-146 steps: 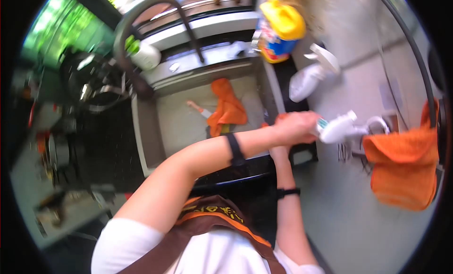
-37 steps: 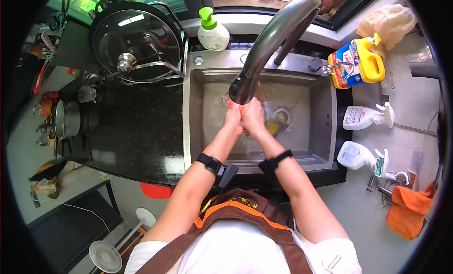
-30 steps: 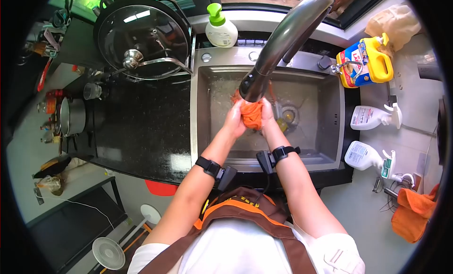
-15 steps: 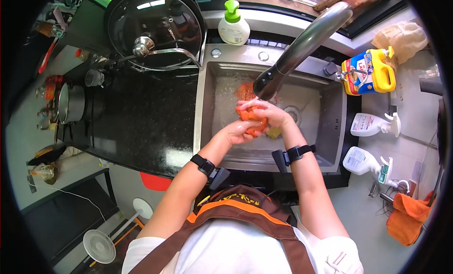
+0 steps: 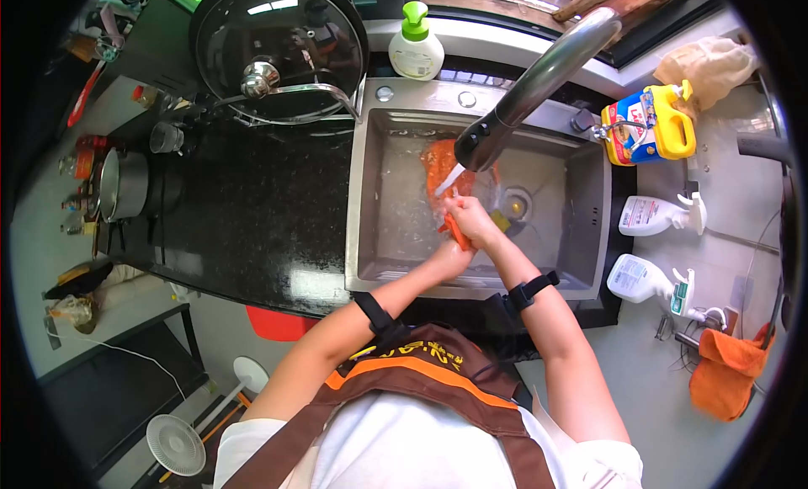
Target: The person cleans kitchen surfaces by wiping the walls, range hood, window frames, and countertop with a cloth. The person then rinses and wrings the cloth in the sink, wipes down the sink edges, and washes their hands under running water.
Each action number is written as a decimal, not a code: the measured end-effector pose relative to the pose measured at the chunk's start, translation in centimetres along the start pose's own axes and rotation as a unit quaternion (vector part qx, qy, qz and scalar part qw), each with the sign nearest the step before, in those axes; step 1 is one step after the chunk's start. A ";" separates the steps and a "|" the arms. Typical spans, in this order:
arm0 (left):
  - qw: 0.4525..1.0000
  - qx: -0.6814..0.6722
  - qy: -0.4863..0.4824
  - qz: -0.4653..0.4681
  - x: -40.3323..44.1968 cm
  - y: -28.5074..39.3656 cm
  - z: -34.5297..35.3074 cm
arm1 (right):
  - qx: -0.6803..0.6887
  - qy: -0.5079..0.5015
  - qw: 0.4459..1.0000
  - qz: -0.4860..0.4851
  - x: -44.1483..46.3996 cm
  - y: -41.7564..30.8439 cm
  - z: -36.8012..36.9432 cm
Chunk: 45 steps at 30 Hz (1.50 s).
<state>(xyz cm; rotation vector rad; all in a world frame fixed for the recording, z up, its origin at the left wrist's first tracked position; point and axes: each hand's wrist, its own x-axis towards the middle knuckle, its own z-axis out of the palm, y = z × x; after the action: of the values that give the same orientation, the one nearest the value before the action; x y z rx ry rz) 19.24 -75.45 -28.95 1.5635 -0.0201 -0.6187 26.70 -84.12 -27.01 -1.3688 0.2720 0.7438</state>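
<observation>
My right hand (image 5: 473, 220) is closed around an orange cloth (image 5: 457, 231) over the sink (image 5: 404, 280). Just below it, my left hand (image 5: 453, 258) grips the lower part of the same cloth, its fingers partly hidden. Water runs from the faucet (image 5: 484, 144) just beyond my hands. Under the stream, a wet orange piece of fabric (image 5: 439, 165) lies spread on the sink floor; whether it joins the cloth in my hands I cannot tell. A yellow-green object (image 5: 501, 220), perhaps a sponge, sits beside the drain (image 5: 517, 204), partly behind my right wrist.
A green-topped pump bottle (image 5: 416, 47) stands behind the sink. To the right are a yellow jug (image 5: 673, 135) and two spray bottles (image 5: 652, 215). A glass-lidded pan (image 5: 282, 51) stands at the back left, beside the black counter (image 5: 261, 203). An orange towel (image 5: 728, 371) hangs at the right.
My hands have come closer to me and lower, and the cloth between them is now a narrow, squeezed strip. More of the orange fabric under the water shows.
</observation>
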 end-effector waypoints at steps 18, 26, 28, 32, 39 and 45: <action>0.911 0.394 -0.050 -0.109 -1.1 1.7 2.9 | -0.425 0.309 0.850 0.028 -1.8 5.3 -2.9; 0.908 -0.262 -0.278 -0.172 -7.7 7.4 -7.6 | 0.038 0.070 0.996 -0.027 -12.5 -5.9 -0.4; 0.929 -0.248 -0.240 -0.133 -9.7 8.9 -8.9 | -0.062 0.060 0.994 -0.070 -13.5 -6.9 1.2; 0.978 -0.148 -0.121 -0.083 -10.8 5.9 -8.8 | -0.403 0.144 0.860 -0.278 -14.4 -8.4 5.6; 0.939 0.244 0.243 -0.009 -15.5 10.7 -10.9 | -0.470 0.128 0.802 -0.346 -14.4 -9.9 9.1; 0.963 0.006 0.193 0.190 -15.8 12.1 -16.4 | -0.430 0.014 0.858 -0.280 -13.1 -13.9 9.7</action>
<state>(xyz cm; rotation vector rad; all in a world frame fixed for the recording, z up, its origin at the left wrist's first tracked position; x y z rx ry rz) 16.51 -55.80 -12.61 1.6138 -0.0281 -0.0073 23.20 -79.37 -6.43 -2.1680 -0.5011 0.3342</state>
